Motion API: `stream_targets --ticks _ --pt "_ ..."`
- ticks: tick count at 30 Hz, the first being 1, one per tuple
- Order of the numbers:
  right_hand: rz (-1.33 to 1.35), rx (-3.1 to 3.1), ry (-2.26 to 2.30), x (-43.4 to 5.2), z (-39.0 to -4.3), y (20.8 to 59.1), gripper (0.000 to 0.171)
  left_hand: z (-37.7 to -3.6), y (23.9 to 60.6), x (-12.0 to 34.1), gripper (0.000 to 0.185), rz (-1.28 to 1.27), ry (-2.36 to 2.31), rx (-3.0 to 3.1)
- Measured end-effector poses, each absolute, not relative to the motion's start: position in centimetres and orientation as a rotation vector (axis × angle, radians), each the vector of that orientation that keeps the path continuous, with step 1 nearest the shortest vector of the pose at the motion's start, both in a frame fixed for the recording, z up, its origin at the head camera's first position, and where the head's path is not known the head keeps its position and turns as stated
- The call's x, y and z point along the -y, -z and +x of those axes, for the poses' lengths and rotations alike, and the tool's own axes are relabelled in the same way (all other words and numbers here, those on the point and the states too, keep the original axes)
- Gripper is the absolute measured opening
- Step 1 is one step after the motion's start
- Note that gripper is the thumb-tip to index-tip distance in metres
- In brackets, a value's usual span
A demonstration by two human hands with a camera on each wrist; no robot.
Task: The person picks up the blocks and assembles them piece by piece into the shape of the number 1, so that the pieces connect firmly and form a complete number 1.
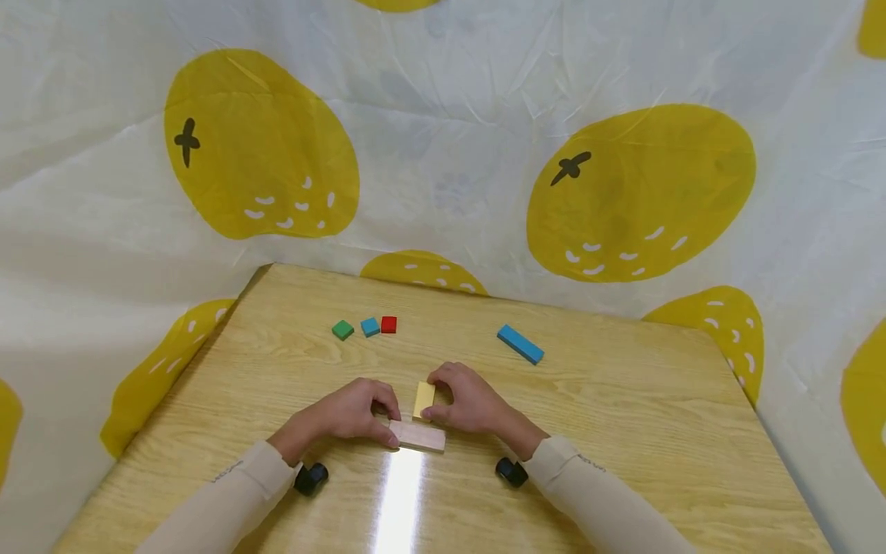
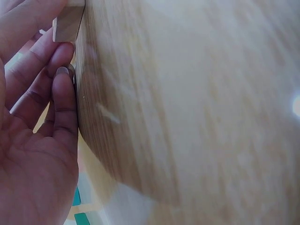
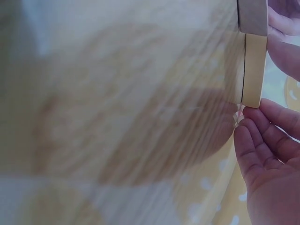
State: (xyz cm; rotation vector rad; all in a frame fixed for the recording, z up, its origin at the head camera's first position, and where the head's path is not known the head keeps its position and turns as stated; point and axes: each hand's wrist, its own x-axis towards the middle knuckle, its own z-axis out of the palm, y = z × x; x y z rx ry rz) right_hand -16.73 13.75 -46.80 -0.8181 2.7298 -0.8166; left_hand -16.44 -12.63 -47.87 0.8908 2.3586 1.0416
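wood-look bench (image 1: 623,400), yellow-print cloth (image 1: 443,154) behind. left grip (image 1: 353,409) pinching the left end of the pale block (image 1: 424,437), which lies sideways; right grip (image 1: 469,400) pinching the yellow block (image 1: 424,400), pointing away, butted against its far side.

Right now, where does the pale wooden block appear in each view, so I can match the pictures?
Head: below centre, the pale wooden block is held by the left hand, just below the yellow block.
Left wrist: top left, the pale wooden block is cut by the top edge.
Right wrist: top right, the pale wooden block is cut by the top edge, above the yellow block.
Shared landmark: the wood-grain tabletop.
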Motion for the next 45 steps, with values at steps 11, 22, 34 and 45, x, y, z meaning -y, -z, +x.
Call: stream_targets --ticks 11,22,34,45 --pt "-0.848 -2.731 0.808 -13.82 -16.57 46.72 0.049 -16.54 47.86 12.56 0.021 0.903 -1.045 -2.357" --pt "-0.842 -2.713 0.811 -13.81 -16.42 46.54 0.049 -16.56 47.73 12.47 0.020 0.893 -1.035 -2.366" --pt "-0.844 -2.697 0.819 -13.79 -16.39 46.59 0.050 -16.65 47.71 12.44 0.020 0.885 -1.015 -2.373" --pt "-0.816 -2.640 0.881 -14.28 -16.46 46.15 0.056 -16.57 47.90 12.53 0.020 0.878 -1.021 -2.370"
